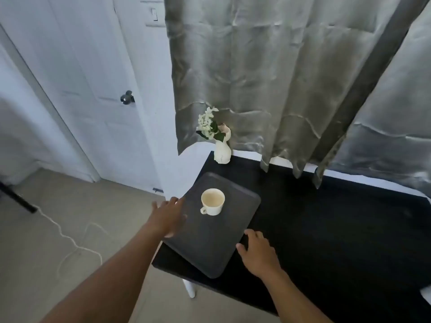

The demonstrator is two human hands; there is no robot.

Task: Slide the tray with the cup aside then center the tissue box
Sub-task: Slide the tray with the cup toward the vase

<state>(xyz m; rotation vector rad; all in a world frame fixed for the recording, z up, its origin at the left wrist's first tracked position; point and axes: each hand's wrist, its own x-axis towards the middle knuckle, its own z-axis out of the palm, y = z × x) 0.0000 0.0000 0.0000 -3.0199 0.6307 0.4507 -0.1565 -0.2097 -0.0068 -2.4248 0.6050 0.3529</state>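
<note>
A dark grey tray (205,248) lies at the left end of the black table (326,217), its left and near edges jutting past the tabletop. A cream cup (212,201) stands upright on the tray's far half, handle toward me. My left hand (169,215) rests on the tray's left edge, fingers spread along it. My right hand (257,254) touches the tray's right edge near its front corner, fingers curled against the rim. No tissue box shows in this view.
A white vase with white flowers (221,145) stands at the table's far left corner, just beyond the tray. Grey curtains (291,78) hang over the table's back edge. A white door (93,89) and a cable on the floor (70,238) lie to the left.
</note>
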